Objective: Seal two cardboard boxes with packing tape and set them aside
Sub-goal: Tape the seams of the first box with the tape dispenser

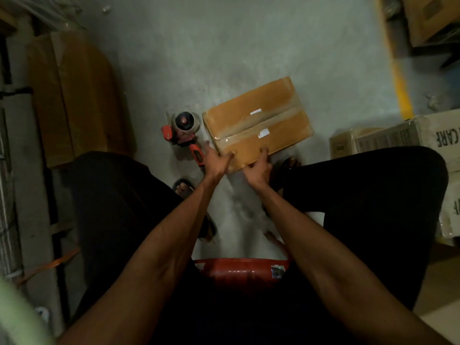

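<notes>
- Fingers of the left hand [216,162] lie spread and fairly straight on the near left corner of the cardboard box [258,122], pressing rather than curling round it; nothing is pinched.
- Fingers of the right hand [258,168] bend over the near edge of the same box, thumb on top, so this hand appears to grip the edge lightly.
- Head view, task items: the box sits on the concrete floor [249,46] at about 12 o'clock from the hands, flaps closed, with a strip of clear packing tape [261,127] running along the centre seam and folding over the near end.
- Head view, tool: the red tape dispenser [183,130] lies on the floor at 9 o'clock from the box, just beside it, its handle close to the left hand and held by neither hand.
- Head view, surroundings: more printed cartons [408,140] stand at 3 o'clock, and flat brown cardboard [74,95] leans at 9 o'clock, well apart from the box.
- Judgement: the step in hand looks like smoothing the tape end down before moving the box.
- To do it well, rub flat fingers firmly along the folded end so no edge lifts, then take both near corners evenly, lift level and keep clear of the dispenser.
</notes>
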Motion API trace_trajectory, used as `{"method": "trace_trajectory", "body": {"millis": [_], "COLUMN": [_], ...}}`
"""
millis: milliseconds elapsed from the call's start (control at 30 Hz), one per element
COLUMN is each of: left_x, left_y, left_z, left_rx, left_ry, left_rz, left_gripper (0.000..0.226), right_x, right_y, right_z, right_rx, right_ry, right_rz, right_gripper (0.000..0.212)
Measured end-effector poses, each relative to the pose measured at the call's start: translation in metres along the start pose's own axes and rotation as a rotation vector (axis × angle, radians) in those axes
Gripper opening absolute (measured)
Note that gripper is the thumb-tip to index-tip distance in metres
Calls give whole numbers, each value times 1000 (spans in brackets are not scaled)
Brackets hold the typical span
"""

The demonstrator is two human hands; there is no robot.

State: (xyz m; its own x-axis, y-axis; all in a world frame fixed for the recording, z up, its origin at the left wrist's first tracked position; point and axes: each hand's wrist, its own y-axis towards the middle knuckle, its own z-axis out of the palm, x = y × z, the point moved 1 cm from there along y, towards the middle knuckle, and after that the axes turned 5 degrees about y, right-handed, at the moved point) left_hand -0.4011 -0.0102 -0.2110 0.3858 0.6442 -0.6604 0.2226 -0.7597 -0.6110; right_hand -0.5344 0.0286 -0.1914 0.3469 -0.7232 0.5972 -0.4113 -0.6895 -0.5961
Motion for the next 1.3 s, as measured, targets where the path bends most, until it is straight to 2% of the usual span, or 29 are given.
{"method": "trace_trajectory", "body": {"millis": [67, 133, 233, 367, 433, 533, 633, 700, 767, 867, 933, 1000, 1067, 1167, 1300], "left_x": [4, 11, 22, 24, 21, 16, 3, -5, -10, -3, -3, -3, -8, -10, -11], "left_y": [2, 11, 32, 60, 66, 61, 61, 67, 75, 83, 72, 64, 58, 53, 49], "left_z": [2, -3, -20, -41, -41, -31, -35, -48, -63, -73, -70, -58, -48, -41, -42], "left_rx": [77, 67, 61, 165, 178, 165, 169, 147, 62, -275, -386, -312, -221, -169, -11], "left_ry": [140, 348, 565, 359, 304, 230, 207, 231, 211, 80, 47, 41, -41, -146, -147], "left_rz": [74, 209, 306, 339, 264, 180, 119, 171, 205, 99, -66, -174, -210, -76, 80], "left_gripper": [126, 134, 124, 127, 131, 109, 100, 94, 85, 64, 61, 68, 83, 93, 79], "right_x": [2, 4, 10, 28, 37, 50, 65, 79, 95, 112, 113, 109, 103, 90, 61], "right_y": [-3, -1, 8, 22, 31, 46, 59, 68, 80, 97, 105, 105, 100, 93, 80], "right_z": [7, 12, 12, 1, -1, 0, -3, -5, -6, -8, -10, -14, -16, -23, -28], "right_rx": [80, 141, 177, 193, 171, 172, 88, 46, 54, 180, 282, 318, 303, 234, 153], "right_ry": [30, 57, 76, -8, -52, -163, -318, -413, -557, -764, -823, -805, -776, -730, -624], "right_rz": [-41, -39, -21, -97, -148, -180, -312, -461, -557, -470, -382, -357, -370, -372, -306], "right_gripper": [85, 86, 84, 59, 44, 24, 11, 22, 44, 78, 86, 86, 84, 83, 85]}}
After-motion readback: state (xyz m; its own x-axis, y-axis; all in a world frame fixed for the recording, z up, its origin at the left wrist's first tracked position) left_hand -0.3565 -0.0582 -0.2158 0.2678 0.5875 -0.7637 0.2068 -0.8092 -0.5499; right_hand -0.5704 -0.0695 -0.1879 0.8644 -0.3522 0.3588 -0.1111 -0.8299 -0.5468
